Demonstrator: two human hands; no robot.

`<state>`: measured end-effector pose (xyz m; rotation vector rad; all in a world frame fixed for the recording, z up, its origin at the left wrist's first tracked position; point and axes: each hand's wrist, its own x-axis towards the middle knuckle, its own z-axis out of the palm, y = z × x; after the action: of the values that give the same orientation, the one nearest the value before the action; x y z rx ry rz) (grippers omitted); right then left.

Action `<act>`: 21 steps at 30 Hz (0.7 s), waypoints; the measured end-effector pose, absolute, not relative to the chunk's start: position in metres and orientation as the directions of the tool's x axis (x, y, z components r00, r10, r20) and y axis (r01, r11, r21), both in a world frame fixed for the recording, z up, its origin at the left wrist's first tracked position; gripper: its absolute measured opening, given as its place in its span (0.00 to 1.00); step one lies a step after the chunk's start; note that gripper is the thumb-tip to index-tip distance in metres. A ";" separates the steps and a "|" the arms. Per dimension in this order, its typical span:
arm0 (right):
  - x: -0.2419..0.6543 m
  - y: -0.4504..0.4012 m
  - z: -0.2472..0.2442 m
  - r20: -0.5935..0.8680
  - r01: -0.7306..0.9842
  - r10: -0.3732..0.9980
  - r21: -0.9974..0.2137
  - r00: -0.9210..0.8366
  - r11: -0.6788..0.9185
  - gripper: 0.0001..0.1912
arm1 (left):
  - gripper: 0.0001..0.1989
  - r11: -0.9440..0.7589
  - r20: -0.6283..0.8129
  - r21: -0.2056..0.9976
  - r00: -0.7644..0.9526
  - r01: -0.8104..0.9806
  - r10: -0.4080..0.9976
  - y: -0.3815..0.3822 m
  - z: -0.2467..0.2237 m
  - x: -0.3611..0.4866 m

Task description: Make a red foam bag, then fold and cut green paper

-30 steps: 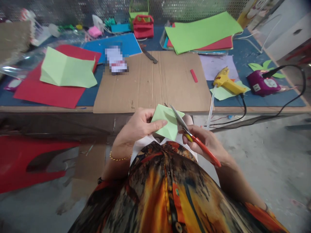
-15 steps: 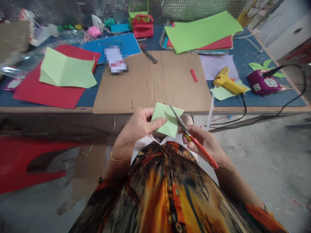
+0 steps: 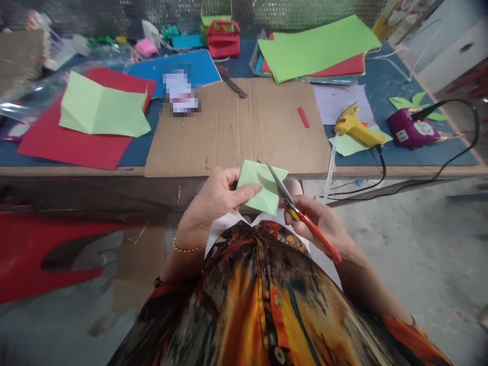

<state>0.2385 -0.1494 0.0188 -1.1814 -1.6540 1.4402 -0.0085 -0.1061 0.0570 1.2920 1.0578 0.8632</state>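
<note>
Between the thumb and fingers of my left hand [image 3: 219,195] is a small piece of light green paper [image 3: 256,175], creased near its lower right corner. My right hand [image 3: 318,218] grips a pair of scissors [image 3: 314,229] with red-orange handles and some yellow near the pivot. The metal blades point up and to the left and lie over the right side of the paper. Whether the paper sits between the blades is hard to see. Both hands are above my lap, just in front of the table edge.
Brown cardboard [image 3: 267,122] covers the table's middle, with a red strip [image 3: 304,117] and a dark knife [image 3: 234,86] on it. Right are a yellow glue gun [image 3: 358,127] and a purple power adapter [image 3: 414,129]. Green paper [image 3: 104,109] lies on red paper [image 3: 76,147] at left.
The view has shifted very slightly. Both hands, the green paper and the scissors keep nearly the same positions.
</note>
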 end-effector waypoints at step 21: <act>0.238 -0.147 0.023 -0.105 0.262 0.925 -0.965 -0.366 -0.006 0.36 | 0.17 0.173 -0.170 0.985 0.326 0.022 0.930 -0.111 0.059 -0.005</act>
<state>0.2380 -0.1471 0.0234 -1.2383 -1.6686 1.4043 -0.0048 -0.1106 0.0588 1.2154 1.0353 0.8434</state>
